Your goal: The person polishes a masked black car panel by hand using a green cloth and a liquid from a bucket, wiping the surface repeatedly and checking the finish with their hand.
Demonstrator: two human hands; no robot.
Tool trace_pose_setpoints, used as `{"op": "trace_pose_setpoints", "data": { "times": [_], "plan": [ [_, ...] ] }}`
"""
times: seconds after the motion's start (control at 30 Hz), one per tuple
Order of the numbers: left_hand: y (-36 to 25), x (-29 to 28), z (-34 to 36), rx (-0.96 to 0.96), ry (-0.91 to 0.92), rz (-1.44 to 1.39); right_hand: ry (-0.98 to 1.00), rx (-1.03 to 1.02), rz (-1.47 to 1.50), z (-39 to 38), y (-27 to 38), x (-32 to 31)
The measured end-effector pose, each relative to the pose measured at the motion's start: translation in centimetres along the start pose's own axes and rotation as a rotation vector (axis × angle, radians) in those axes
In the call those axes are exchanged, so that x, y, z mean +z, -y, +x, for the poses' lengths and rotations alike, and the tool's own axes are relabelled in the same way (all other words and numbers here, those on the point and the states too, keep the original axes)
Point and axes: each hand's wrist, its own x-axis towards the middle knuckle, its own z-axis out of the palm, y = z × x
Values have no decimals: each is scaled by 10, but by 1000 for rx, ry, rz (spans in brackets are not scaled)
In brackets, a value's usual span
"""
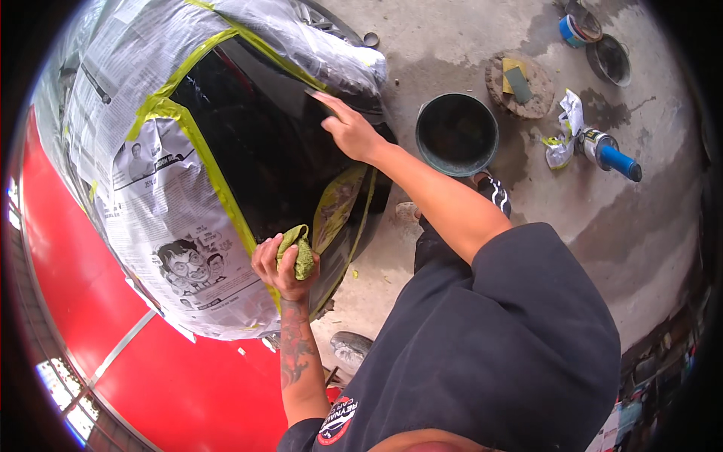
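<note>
My left hand (285, 264) is closed around a crumpled yellow-green cloth (304, 258), held at the taped edge of a glossy black car panel (260, 143). Across the panel, near its far right side, my right hand (348, 129) reaches out with fingers stretched against the black surface and the thumb apart. Whether anything thin lies under those fingers I cannot tell. Yellow-green masking tape (215, 177) borders the panel. Newspaper (162, 203) and clear plastic cover the bodywork around it. A taped-over oval patch (337, 207) sits at the panel's near right.
A dark bucket (457, 135) holding liquid stands right of the car. Beyond it, a round slab (520, 84) carries yellow and grey-green sheets. A blue-handled tool (614, 157) lies on the concrete near crumpled plastic (565, 132). A blue can (578, 30) and black bowl (608, 60) are farther back.
</note>
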Motion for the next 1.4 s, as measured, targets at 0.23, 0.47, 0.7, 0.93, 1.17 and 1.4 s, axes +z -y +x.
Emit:
{"op": "trace_pose_setpoints", "data": {
  "times": [0.23,0.47,0.7,0.93,1.17,1.4],
  "plan": [
    [1,1,-1,-8,-2,-19,26,-1,164,48,37,3],
    [2,-1,-4,-13,-2,-9,128,154,346,-4,10,-3],
    [0,-2,-1,-18,17,-13,-8,-115,290,104,36,23],
    [5,3,-9,-46,-18,-14,144,65,28,39,30,-3],
    [4,2,-8,-42,1,-49,34,-107,-147,84,19,7],
    [5,-1,-10,-31,6,-22,53,-136,-200,82,15,5]
  ]
}}
